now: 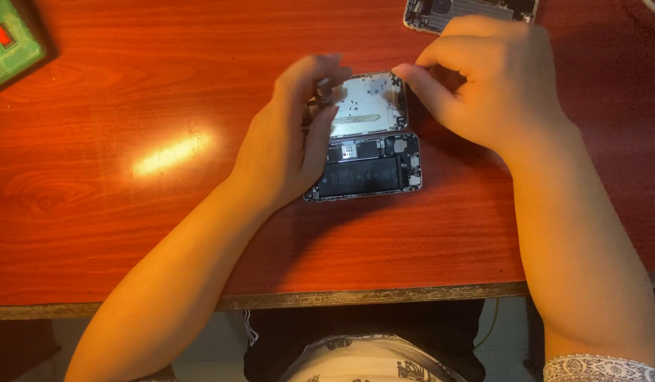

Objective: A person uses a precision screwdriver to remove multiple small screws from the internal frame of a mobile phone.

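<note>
The phone lies opened on the bench, insides bare; both hands, left and right, pinch its lifted screen, not yet removed

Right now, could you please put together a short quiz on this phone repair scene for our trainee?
1. True or false: the opened phone body lies on the wooden table with its battery exposed.
2. Which hand pinches the far corner of the lifted screen panel? A) left hand B) right hand
3. What lies at the table's far left corner?

Key: 1 true. 2 B. 3 a green box with a red patch.
</note>
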